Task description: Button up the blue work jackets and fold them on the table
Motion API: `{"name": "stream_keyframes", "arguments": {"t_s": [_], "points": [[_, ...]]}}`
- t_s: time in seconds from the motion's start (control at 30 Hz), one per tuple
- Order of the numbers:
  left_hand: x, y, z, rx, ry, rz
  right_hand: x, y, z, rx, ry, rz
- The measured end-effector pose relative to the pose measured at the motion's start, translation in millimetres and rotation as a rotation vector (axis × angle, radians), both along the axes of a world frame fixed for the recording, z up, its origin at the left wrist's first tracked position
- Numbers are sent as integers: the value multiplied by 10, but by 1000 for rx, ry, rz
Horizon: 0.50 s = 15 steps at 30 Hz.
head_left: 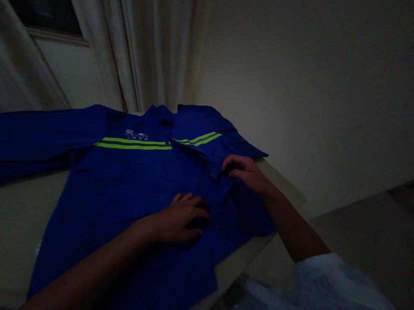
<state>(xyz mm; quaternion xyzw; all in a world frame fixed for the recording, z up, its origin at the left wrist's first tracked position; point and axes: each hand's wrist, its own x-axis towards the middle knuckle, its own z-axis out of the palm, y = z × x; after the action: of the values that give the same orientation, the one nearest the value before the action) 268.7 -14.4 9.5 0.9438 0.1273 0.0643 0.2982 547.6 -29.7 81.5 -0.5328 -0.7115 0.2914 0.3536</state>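
Observation:
A blue work shirt (127,185) with two yellow-green stripes and a small white chest print lies face up on a pale table (8,224). One sleeve stretches off to the left. My left hand (181,221) rests on the shirt's front near the button line, fingers curled down onto the cloth. My right hand (244,170) pinches the front edge of the shirt's right panel, fingers pressed together on the fabric. The room is dim, so fine detail such as buttons is hard to make out.
Pale curtains (140,42) hang behind the table beside a dark window (46,14). A plain wall (334,84) stands to the right, with floor (390,233) below it. The table's near edge (235,264) runs diagonally just under the shirt's hem.

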Motion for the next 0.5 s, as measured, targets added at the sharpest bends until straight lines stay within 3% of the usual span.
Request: {"name": "stream_keyframes", "arguments": {"t_s": [0.07, 0.13, 0.23, 0.33, 0.5], "points": [[48, -61, -84, 104, -67, 39, 20, -36, -60, -113, 175, -60], [85, -112, -169, 200, -91, 85, -27, -56, -96, -216, 210, -25], [106, -153, -248, 273, -82, 167, -209, -117, -60, -171, -65, 81], [98, -123, -238, 281, -78, 214, -428, -262, -8, 2, -382, 32], [17, 156, -61, 119, -14, 49, -649, -588, -141, -146, -651, 156]]}}
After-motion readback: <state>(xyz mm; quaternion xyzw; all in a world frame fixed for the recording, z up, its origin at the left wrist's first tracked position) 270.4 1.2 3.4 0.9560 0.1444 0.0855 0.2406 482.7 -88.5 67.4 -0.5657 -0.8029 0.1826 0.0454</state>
